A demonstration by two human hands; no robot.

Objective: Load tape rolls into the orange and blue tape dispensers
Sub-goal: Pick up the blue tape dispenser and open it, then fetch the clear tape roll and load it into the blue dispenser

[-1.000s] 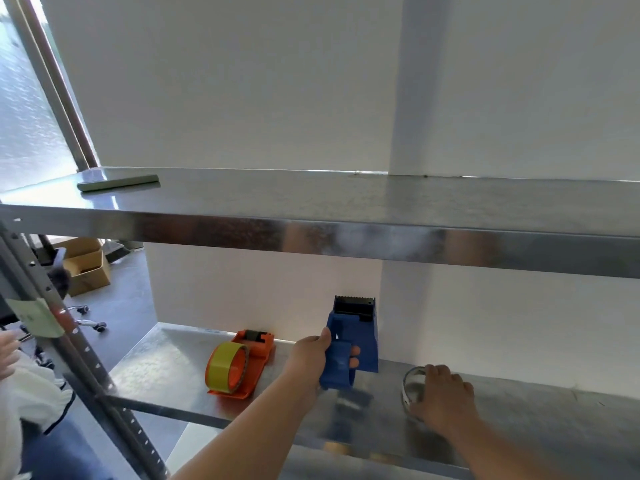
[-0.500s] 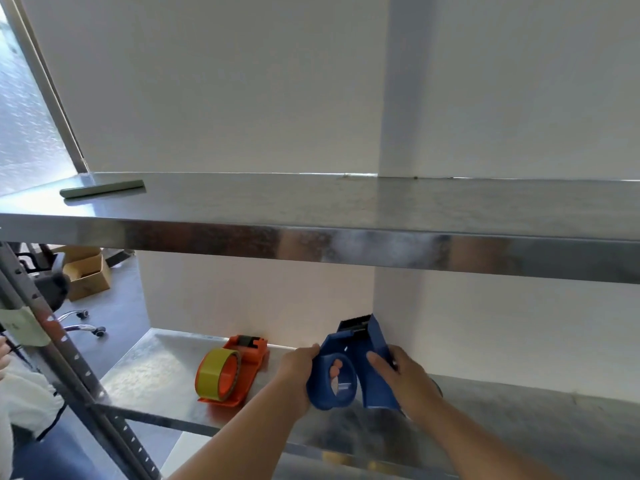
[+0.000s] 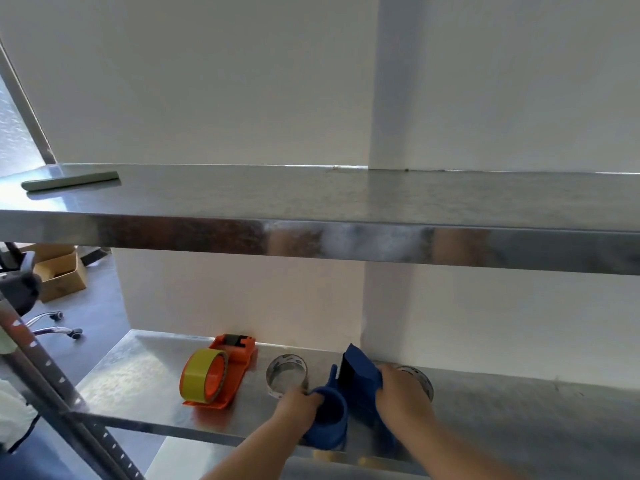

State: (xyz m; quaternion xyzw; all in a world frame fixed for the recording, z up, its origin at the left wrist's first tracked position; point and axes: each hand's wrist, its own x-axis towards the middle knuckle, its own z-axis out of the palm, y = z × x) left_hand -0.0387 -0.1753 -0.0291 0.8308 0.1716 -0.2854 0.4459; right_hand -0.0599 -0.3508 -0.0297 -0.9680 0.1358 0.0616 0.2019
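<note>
The blue tape dispenser (image 3: 349, 389) is low over the lower metal shelf (image 3: 138, 375), held in both hands. My left hand (image 3: 294, 405) grips its round hub end. My right hand (image 3: 401, 393) grips its dark head end. A clear tape roll (image 3: 286, 375) stands on the shelf just behind my left hand. Another clear roll (image 3: 417, 379) shows partly behind my right hand. The orange dispenser (image 3: 225, 370) lies on its side to the left, with a yellow tape roll (image 3: 201, 377) on its hub.
An upper metal shelf (image 3: 311, 216) spans the view above my hands, with a flat green strip (image 3: 69, 181) at its left end. A perforated rack post (image 3: 52, 386) runs down the left. Cardboard boxes (image 3: 59, 275) and a chair base (image 3: 55, 327) sit on the floor.
My right hand left the clear roll on the shelf and took hold of the blue dispenser's head. Both hands lowered the dispenser toward the shelf and turned it on its side.
</note>
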